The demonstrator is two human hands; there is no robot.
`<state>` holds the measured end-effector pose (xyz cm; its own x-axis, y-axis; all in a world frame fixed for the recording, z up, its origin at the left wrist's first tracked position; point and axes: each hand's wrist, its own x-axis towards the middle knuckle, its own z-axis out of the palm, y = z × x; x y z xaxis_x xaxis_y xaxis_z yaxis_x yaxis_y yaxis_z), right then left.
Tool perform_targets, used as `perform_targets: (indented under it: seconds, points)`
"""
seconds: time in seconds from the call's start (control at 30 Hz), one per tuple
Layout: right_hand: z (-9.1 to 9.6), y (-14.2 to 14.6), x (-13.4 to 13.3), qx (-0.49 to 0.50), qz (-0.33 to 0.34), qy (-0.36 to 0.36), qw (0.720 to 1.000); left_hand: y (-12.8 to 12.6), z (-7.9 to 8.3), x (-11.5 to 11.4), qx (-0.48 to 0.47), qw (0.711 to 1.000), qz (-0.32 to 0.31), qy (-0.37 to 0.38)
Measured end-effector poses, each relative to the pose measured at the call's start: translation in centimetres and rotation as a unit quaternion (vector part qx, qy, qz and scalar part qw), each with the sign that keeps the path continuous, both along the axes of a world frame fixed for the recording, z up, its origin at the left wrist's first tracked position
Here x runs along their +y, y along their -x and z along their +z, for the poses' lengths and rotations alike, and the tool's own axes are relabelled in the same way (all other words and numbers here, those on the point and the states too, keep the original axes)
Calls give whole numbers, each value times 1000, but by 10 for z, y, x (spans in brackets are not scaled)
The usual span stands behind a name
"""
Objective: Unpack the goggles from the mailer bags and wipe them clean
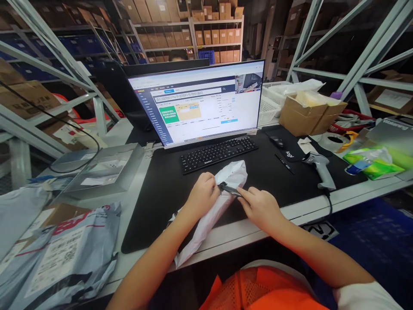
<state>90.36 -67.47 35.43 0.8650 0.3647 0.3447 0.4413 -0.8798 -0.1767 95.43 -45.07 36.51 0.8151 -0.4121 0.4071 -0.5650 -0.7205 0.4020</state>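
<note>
A long white plastic mailing bag [209, 219] lies slantwise over the front of the black desk mat [155, 193], its lower end at the table's edge. My left hand [202, 196] is closed on the bag near its upper part, the fingers bunched at a dark torn-looking spot. From the right, my right hand [260, 206] pinches a slim dark blade-like tool [230, 190] between thumb and fingers. The tool's far end meets the bag at the dark spot beside my left fingers. Its exact kind is too small to make out.
Behind the bag are a keyboard [219, 153] and a lit monitor [206, 107]. A barcode scanner [320, 170], pen [284, 163] and mouse [276, 141] lie to the right. Grey labelled parcels [71, 254] and an open grey box [106, 172] occupy the left.
</note>
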Motion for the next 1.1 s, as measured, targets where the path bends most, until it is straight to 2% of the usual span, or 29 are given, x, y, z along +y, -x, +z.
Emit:
perform_targets:
  seconds: [0.1, 0.23, 0.4, 0.5, 0.6, 0.67, 0.8, 0.9, 1.1]
  points:
    - [0, -3, -1, -4, 3, 8, 1000, 0, -2, 0, -17, 999, -17, -29]
    - [2, -8, -15, 8, 7, 17, 1000, 1, -4, -1, -19, 998, -28, -56]
    - [10, -21, -48, -15, 10, 48, 999, 0, -4, 0, -19, 998, -19, -50]
    - [12, -34, -73, -26, -25, 66, 997, -1, -3, 1, -17, 999, -4, -33]
    - [13, -38, -93, -24, -56, 63, 996, -1, -2, 0, -7, 1000, 6, -30]
    - [15, -33, -97, -13, -40, 40, 998, -2, -1, -2, 1, 999, 18, -37]
    - [17, -14, -81, 14, 22, -7, 1000, -4, -1, -5, 22, 997, 42, -62]
    - [17, -7, -59, 16, 47, 10, 999, -5, -1, -5, 37, 995, 42, -86]
    - [18, -16, -31, 2, 53, 32, 998, -6, -1, -2, 27, 993, 26, -112]
